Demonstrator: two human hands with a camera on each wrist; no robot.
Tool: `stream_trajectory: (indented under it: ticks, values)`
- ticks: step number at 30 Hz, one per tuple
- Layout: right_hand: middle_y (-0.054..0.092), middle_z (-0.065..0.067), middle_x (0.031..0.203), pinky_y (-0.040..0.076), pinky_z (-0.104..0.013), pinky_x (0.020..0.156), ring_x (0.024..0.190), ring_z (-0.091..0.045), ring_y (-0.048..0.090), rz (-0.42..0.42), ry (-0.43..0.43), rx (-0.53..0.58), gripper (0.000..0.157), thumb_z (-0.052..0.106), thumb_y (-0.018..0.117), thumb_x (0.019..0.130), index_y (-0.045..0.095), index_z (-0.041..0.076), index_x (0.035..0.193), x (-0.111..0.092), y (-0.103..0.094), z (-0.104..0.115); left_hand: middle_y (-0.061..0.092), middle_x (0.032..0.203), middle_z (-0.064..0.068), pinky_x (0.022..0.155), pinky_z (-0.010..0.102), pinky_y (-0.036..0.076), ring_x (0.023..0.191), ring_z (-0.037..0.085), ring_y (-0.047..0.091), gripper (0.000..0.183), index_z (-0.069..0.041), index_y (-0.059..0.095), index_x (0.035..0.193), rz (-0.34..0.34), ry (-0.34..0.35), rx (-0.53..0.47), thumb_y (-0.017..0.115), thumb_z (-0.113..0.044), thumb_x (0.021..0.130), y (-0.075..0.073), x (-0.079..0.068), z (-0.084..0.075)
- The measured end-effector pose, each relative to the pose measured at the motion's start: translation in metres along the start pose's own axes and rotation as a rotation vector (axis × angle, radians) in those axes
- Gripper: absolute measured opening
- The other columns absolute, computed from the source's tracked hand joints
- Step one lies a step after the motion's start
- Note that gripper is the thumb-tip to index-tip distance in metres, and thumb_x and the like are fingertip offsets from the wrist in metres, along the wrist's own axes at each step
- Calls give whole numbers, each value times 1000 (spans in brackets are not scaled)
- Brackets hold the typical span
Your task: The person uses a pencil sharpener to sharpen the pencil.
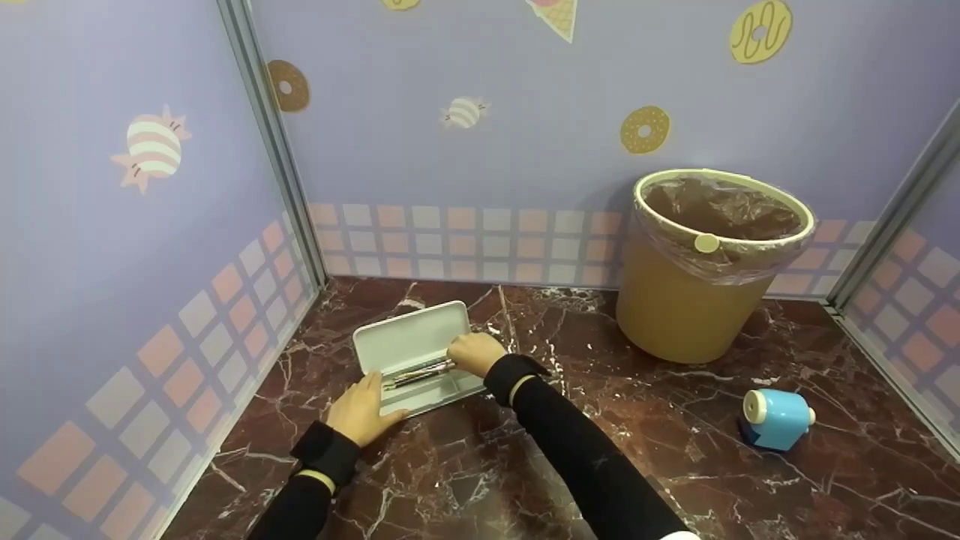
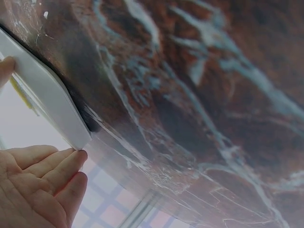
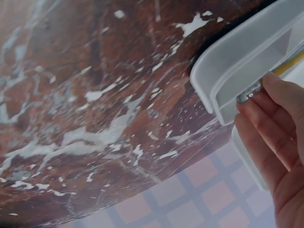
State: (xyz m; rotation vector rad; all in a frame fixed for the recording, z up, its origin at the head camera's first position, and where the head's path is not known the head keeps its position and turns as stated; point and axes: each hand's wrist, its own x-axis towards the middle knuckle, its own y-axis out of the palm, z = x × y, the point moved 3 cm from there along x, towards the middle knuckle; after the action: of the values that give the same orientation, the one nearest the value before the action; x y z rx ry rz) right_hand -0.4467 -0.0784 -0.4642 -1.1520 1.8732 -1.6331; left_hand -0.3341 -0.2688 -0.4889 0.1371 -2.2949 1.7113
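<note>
A white pencil case (image 1: 409, 334) lies with its lid up on the marbled surface. Several slim pencils (image 1: 417, 373) rest lengthwise inside it. My left hand (image 1: 358, 412) touches the case's left end, its fingers extended and the thumb along the near edge. Fingertips (image 2: 78, 154) meet a corner of the case in the left wrist view. Over the right part of the case, my right hand (image 1: 476, 354) pinches the shiny end of a pencil (image 3: 250, 90) between thumb and fingers. A yellow pencil (image 3: 289, 63) shows beside it, partly covered by that hand.
A tan waste bin (image 1: 675, 307) lined with a clear bag stands at the back right. A blue pencil sharpener (image 1: 781, 420) sits at the right. Patterned panels (image 1: 465, 165) enclose the back and sides of the marbled surface (image 1: 600, 420).
</note>
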Motion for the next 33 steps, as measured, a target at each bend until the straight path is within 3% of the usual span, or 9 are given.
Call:
stream_trajectory:
  ticks: [3, 12, 17, 23, 29, 33]
  values:
    - [78, -5, 83, 60, -37, 65, 74, -23, 75, -2, 10, 32, 8, 14, 74, 84, 75, 10, 77, -4, -3, -4, 57, 139, 36, 104, 57, 50, 120, 53, 61, 84, 18, 50, 137, 12, -8, -2, 82, -37, 82, -1, -1, -1]
    - [77, -11, 82, 59, -45, 69, 76, -32, 74, -16, 63, 181, 7, 6, 73, 84, 73, 4, 77, -24, -11, -26, 64, 123, 33, 95, 55, 54, 104, 50, 67, 80, 18, 54, 129, -33, 38, 31, 84, -37, 79, 6, 6, -9]
    - [77, -13, 85, 58, -48, 73, 79, -34, 73, -1, 121, 323, 8, 6, 73, 87, 74, 1, 81, -37, -20, -39, 65, 115, 32, 101, 55, 51, 108, 47, 65, 79, 18, 56, 122, -32, 61, 34, 85, -40, 77, 7, 12, -19]
    - [78, -13, 89, 59, -48, 77, 81, -32, 74, -2, 184, 436, 7, 8, 74, 89, 76, 2, 86, -51, -24, -46, 65, 119, 35, 105, 54, 49, 113, 49, 63, 79, 18, 57, 124, -51, 119, 7, 85, -38, 77, 5, 21, -33]
    - [79, -12, 91, 59, -44, 80, 84, -29, 75, -52, 171, 523, 9, 9, 74, 90, 78, 2, 92, -72, -19, -42, 59, 137, 35, 114, 58, 42, 130, 50, 56, 74, 15, 53, 136, 18, 156, -158, 80, -32, 85, 9, 28, -59]
    - [79, -12, 90, 60, -40, 79, 83, -26, 75, -119, 186, 598, 8, 7, 74, 90, 78, 1, 92, -87, -17, -41, 59, 138, 33, 115, 58, 41, 131, 49, 56, 64, 13, 54, 136, 13, 143, -324, 76, -25, 90, 15, 33, -80]
